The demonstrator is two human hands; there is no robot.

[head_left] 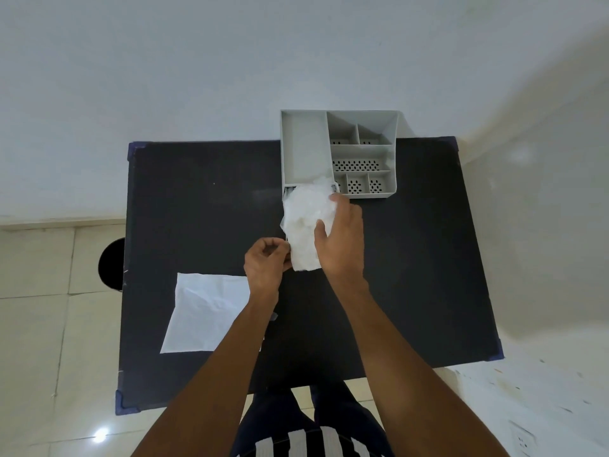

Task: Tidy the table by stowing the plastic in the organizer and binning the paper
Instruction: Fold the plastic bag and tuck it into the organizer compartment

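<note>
Right hand [341,239] clamps the crumpled white translucent plastic sheet [308,222] from 3 o'clock; left hand [265,262] pinches its 7 o'clock edge. Sheet's top overlaps the grey compartmented plastic organizer [304,143] at 12. Creased white paper sheet [206,313] lies flat at 8 on the black desk [428,258].

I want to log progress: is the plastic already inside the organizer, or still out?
Mostly out. Both hands hold the plastic; only its far end overlaps the organizer front edge.

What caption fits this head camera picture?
Both hands, left and right, push crumpled plastic toward the grey organizer; paper waits.
</note>
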